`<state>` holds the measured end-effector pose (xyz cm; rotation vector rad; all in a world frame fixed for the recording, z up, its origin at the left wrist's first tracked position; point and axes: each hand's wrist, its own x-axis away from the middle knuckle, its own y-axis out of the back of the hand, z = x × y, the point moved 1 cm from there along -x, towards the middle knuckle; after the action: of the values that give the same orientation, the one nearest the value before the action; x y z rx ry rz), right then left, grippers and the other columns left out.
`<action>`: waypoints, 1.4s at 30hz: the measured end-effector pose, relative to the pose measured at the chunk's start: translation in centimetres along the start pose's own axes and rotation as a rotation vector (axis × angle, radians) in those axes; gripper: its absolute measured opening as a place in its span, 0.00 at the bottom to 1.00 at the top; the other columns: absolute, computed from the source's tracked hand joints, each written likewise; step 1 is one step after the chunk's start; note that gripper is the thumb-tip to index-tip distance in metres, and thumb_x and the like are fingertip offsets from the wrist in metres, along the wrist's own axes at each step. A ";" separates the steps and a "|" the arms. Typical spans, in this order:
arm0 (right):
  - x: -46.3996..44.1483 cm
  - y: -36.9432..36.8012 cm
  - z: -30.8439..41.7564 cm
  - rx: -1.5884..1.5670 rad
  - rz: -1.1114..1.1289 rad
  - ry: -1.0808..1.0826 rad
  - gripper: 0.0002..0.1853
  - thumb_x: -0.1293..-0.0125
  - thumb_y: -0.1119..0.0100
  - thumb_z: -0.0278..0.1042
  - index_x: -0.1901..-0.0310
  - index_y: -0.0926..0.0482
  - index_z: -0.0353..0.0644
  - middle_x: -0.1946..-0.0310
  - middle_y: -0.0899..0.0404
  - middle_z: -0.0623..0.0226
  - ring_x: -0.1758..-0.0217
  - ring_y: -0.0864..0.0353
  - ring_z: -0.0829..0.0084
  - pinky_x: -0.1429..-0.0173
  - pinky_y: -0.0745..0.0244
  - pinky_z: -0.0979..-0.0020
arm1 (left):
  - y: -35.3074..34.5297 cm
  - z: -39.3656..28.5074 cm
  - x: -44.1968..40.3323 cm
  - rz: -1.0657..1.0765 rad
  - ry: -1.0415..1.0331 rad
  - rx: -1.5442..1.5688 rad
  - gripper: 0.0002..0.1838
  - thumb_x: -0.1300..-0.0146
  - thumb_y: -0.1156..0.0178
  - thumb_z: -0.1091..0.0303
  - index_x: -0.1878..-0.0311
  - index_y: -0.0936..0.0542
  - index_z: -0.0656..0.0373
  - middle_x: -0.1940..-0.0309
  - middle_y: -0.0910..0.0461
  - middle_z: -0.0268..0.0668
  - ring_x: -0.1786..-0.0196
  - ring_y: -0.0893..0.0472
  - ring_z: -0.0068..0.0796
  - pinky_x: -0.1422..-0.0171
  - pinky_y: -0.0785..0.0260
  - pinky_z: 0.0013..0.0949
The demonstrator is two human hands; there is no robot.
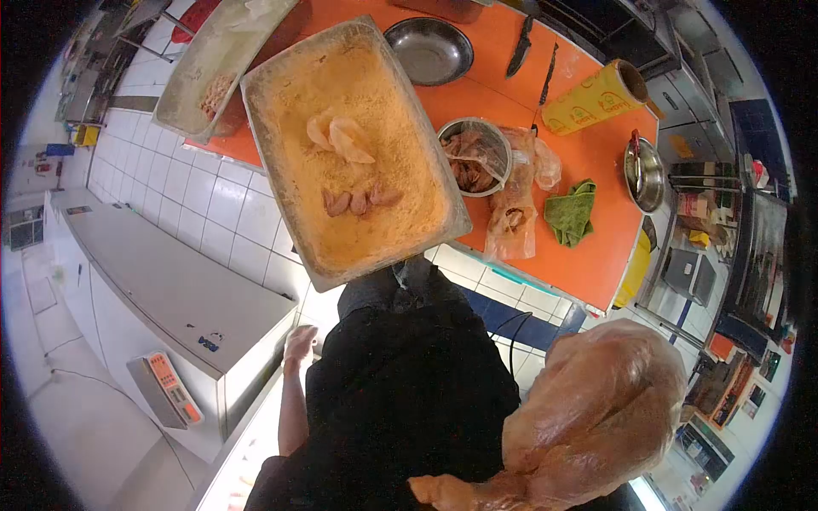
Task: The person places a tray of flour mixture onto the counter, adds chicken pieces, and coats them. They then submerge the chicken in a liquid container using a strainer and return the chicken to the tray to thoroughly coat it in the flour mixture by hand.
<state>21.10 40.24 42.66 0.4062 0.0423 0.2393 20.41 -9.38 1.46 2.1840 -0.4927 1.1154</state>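
My left hand (300, 342) is low beside my dark clothing, near the corner of a white chest unit, its fingers loosely apart and nothing visible in it. Large and close to the camera at the lower right is my right hand (596, 400), covered in clear, wrinkled plastic. A digit points left, but the other fingers are hard to make out. In front of me, a large tray (463, 223) holds orange-yellow breading powder, with pale raw meat pieces (341, 139) and smaller darker pieces (360, 202) lying on it.
On the orange table (588, 264) are a metal bowl of meat (474, 157), an empty dark pan (429, 51), a knife (519, 49), a yellow roll (588, 100), a green cloth (570, 212), a plastic bag (513, 220) and a steel bowl (646, 177). Another tray (179, 106) stands at the upper left.
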 end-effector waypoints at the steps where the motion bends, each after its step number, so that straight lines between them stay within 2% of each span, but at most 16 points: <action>1: -0.3 -0.1 -0.4 -0.006 0.017 0.015 0.17 0.39 0.33 0.38 0.51 0.22 0.41 0.63 0.18 0.63 0.59 0.20 0.73 0.54 0.25 0.70 | 0.1 0.4 0.0 0.000 0.025 -0.025 0.22 0.35 0.37 0.55 0.49 0.19 0.65 0.59 0.17 0.39 0.60 0.17 0.31 0.53 0.25 0.34; 3: -1.2 -0.1 -1.8 -0.027 0.039 0.040 0.18 0.39 0.33 0.38 0.50 0.22 0.40 0.62 0.18 0.62 0.58 0.19 0.72 0.54 0.24 0.70 | 0.6 2.4 -0.6 -0.002 0.050 -0.049 0.24 0.35 0.37 0.53 0.47 0.19 0.65 0.54 0.17 0.41 0.60 0.17 0.32 0.52 0.25 0.35; 4: -1.6 -0.1 -3.1 -0.039 0.025 0.045 0.19 0.39 0.33 0.39 0.50 0.21 0.40 0.62 0.18 0.62 0.58 0.19 0.72 0.53 0.24 0.69 | 1.1 5.2 -1.9 0.024 -0.172 -0.160 0.24 0.35 0.38 0.53 0.47 0.19 0.64 0.54 0.17 0.41 0.59 0.16 0.32 0.52 0.26 0.35; 6: -2.3 0.7 -6.9 -0.048 -0.051 0.026 0.19 0.39 0.32 0.39 0.49 0.21 0.40 0.62 0.17 0.61 0.57 0.18 0.71 0.52 0.23 0.68 | 0.6 2.4 -0.7 0.012 0.113 -0.024 0.23 0.34 0.38 0.54 0.45 0.20 0.64 0.54 0.16 0.40 0.56 0.17 0.32 0.51 0.26 0.36; 9: -1.9 3.6 -16.4 0.106 -0.416 -0.193 0.21 0.40 0.32 0.40 0.48 0.20 0.39 0.61 0.16 0.60 0.56 0.17 0.70 0.51 0.23 0.67 | 0.5 1.7 -0.2 0.013 0.097 0.015 0.23 0.35 0.37 0.55 0.45 0.20 0.65 0.54 0.17 0.40 0.56 0.17 0.31 0.52 0.26 0.34; 11: -1.2 5.2 -21.9 0.309 -0.549 -0.509 0.15 0.37 0.40 0.34 0.48 0.19 0.45 0.52 0.19 0.54 0.48 0.20 0.53 0.40 0.26 0.59 | 0.4 2.8 -0.6 0.000 0.043 0.098 0.22 0.35 0.36 0.57 0.46 0.19 0.66 0.55 0.16 0.40 0.59 0.17 0.30 0.54 0.25 0.32; 13: -0.8 4.4 -28.7 0.375 -0.453 -0.548 0.14 0.36 0.40 0.34 0.50 0.19 0.44 0.53 0.19 0.52 0.48 0.20 0.52 0.41 0.26 0.58 | 0.7 2.2 -0.5 0.039 0.055 -0.045 0.22 0.35 0.36 0.57 0.47 0.19 0.66 0.56 0.16 0.40 0.62 0.17 0.29 0.56 0.25 0.31; 17: -1.9 1.4 -31.5 0.662 -0.216 -0.559 0.11 0.36 0.43 0.33 0.53 0.19 0.41 0.54 0.19 0.48 0.48 0.20 0.51 0.42 0.26 0.56 | 1.2 5.3 -1.7 0.031 -0.344 -0.199 0.22 0.35 0.36 0.55 0.49 0.18 0.66 0.58 0.16 0.40 0.62 0.16 0.29 0.56 0.25 0.32; 21: -2.4 -0.2 -36.1 0.806 -0.264 -0.486 0.10 0.39 0.43 0.23 0.56 0.19 0.37 0.57 0.18 0.44 0.54 0.18 0.49 0.50 0.22 0.58 | 0.9 2.9 -0.8 -0.029 0.016 0.051 0.22 0.35 0.37 0.55 0.49 0.18 0.65 0.58 0.16 0.40 0.62 0.16 0.30 0.56 0.25 0.32; 24: -2.5 1.7 -34.2 0.607 -0.378 -0.447 0.11 0.38 0.43 0.30 0.55 0.19 0.38 0.60 0.18 0.46 0.54 0.18 0.52 0.45 0.25 0.56 | 1.0 3.8 -1.1 -0.020 -0.044 0.015 0.19 0.33 0.38 0.57 0.48 0.20 0.61 0.57 0.18 0.37 0.64 0.16 0.31 0.58 0.23 0.31; 27: -1.4 3.8 -36.2 0.089 -0.422 -0.523 0.10 0.36 0.41 0.30 0.55 0.20 0.37 0.62 0.16 0.54 0.60 0.16 0.59 0.53 0.21 0.61 | 0.6 4.0 -0.8 -0.051 -0.123 -0.034 0.19 0.33 0.37 0.56 0.47 0.20 0.60 0.58 0.18 0.37 0.63 0.15 0.30 0.59 0.23 0.33; 29: -1.1 5.1 -30.1 -0.598 -0.603 -0.579 0.09 0.34 0.38 0.32 0.55 0.20 0.37 0.65 0.16 0.64 0.65 0.16 0.71 0.61 0.19 0.70 | 0.1 5.3 -1.0 -0.013 -0.137 -0.008 0.20 0.35 0.37 0.56 0.50 0.18 0.64 0.55 0.17 0.40 0.62 0.17 0.30 0.55 0.24 0.33; 31: -0.7 5.4 -28.7 -0.601 -0.616 -0.566 0.10 0.33 0.37 0.33 0.55 0.20 0.36 0.65 0.17 0.67 0.65 0.17 0.75 0.62 0.20 0.73 | 0.0 6.4 -1.6 0.036 -0.369 -0.176 0.20 0.36 0.37 0.57 0.49 0.19 0.64 0.56 0.17 0.39 0.62 0.17 0.30 0.56 0.24 0.34; 39: -2.4 3.9 -21.3 -0.606 -0.399 -0.582 0.12 0.27 0.42 0.40 0.52 0.21 0.41 0.65 0.19 0.70 0.62 0.18 0.78 0.59 0.22 0.75 | -0.8 0.3 0.8 0.023 -0.207 -0.066 0.20 0.38 0.35 0.57 0.51 0.18 0.65 0.61 0.17 0.37 0.62 0.18 0.29 0.57 0.25 0.34; 41: -2.1 4.8 -27.0 0.183 -0.391 -0.264 0.11 0.29 0.42 0.38 0.53 0.19 0.42 0.64 0.17 0.64 0.61 0.17 0.72 0.59 0.21 0.71 | -0.5 -0.5 1.1 -0.017 -0.076 -0.080 0.20 0.38 0.36 0.57 0.52 0.18 0.65 0.60 0.17 0.37 0.62 0.18 0.28 0.56 0.25 0.34; 42: -2.3 4.9 -28.5 0.449 -0.402 -0.155 0.10 0.30 0.42 0.37 0.53 0.19 0.42 0.64 0.17 0.62 0.61 0.16 0.70 0.58 0.21 0.69 | -0.2 0.4 0.3 -0.001 -0.220 -0.099 0.21 0.38 0.37 0.57 0.51 0.18 0.65 0.59 0.16 0.38 0.61 0.17 0.29 0.54 0.25 0.34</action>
<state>15.29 55.12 18.39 0.8490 0.0247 -0.2056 20.92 -9.57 1.45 2.2292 -0.6290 0.8358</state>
